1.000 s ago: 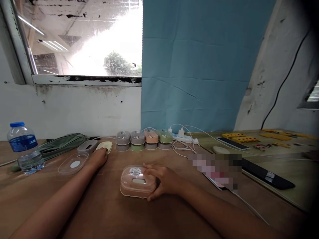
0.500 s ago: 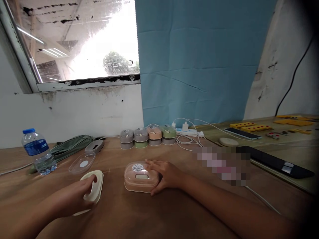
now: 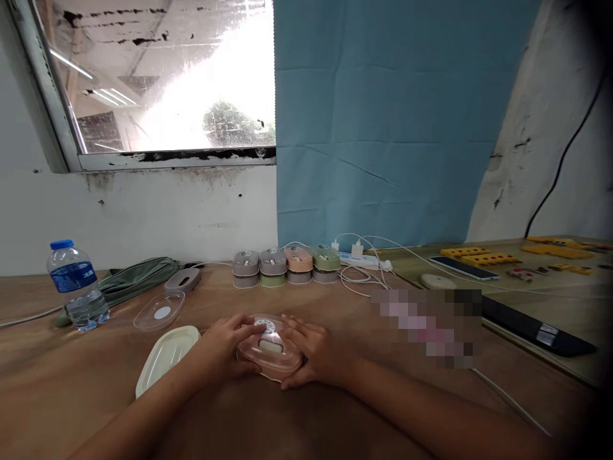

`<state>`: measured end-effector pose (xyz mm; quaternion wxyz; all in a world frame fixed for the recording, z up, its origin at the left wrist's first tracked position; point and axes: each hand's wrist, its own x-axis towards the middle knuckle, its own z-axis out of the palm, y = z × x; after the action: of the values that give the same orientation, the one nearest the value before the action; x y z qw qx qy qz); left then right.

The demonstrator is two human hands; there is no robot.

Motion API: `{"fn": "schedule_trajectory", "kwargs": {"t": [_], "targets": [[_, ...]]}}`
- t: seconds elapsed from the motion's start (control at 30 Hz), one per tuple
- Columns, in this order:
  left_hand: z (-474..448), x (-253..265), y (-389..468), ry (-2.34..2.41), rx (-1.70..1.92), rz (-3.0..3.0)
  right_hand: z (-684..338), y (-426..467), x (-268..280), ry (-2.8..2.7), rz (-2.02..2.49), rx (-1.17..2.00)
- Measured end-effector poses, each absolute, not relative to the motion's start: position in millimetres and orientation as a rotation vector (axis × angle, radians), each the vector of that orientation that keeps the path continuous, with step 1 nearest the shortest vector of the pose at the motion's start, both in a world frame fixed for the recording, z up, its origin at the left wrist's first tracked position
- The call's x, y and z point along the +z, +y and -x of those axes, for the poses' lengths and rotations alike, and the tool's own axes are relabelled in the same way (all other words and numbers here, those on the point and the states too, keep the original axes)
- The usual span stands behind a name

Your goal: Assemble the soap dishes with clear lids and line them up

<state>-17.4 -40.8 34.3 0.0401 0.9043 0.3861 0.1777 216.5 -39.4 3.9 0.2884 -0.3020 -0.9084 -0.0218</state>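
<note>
The cream tray (image 3: 165,356) released left of the pink box (image 3: 278,361), left hand (image 3: 235,345) and right hand (image 3: 316,351) now grip the box.

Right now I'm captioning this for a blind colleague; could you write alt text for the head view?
A left hand and right hand clasp an oval pinkish box on a brown table. A cream dish lies to their left; farther back are a row of four small boxes and, far left, a blue-capped bottle.
</note>
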Motion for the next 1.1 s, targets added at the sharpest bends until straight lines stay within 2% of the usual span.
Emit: {"fn": "schedule_trajectory", "kwargs": {"t": [0.47, 0.57, 0.73, 0.9, 1.1], "targets": [[37, 40, -33, 1.115, 0.6, -2.846, -239, -37, 24, -2.612, 0.705, 0.03], [55, 40, -18, 1.318, 0.839, -2.732, -228, -32, 18, -2.613, 0.706, -0.084], [86, 27, 9, 1.885, 1.329, -2.154, -170, -6, 12, -2.644, 0.87, -0.251], [104, 29, 16, 2.1, 1.548, -1.817, -91, 38, 12, -2.623, 1.106, -0.285], [112, 31, 19, 2.094, 1.636, -1.594, -26, 87, 9, -2.508, 1.345, -0.284]]}}
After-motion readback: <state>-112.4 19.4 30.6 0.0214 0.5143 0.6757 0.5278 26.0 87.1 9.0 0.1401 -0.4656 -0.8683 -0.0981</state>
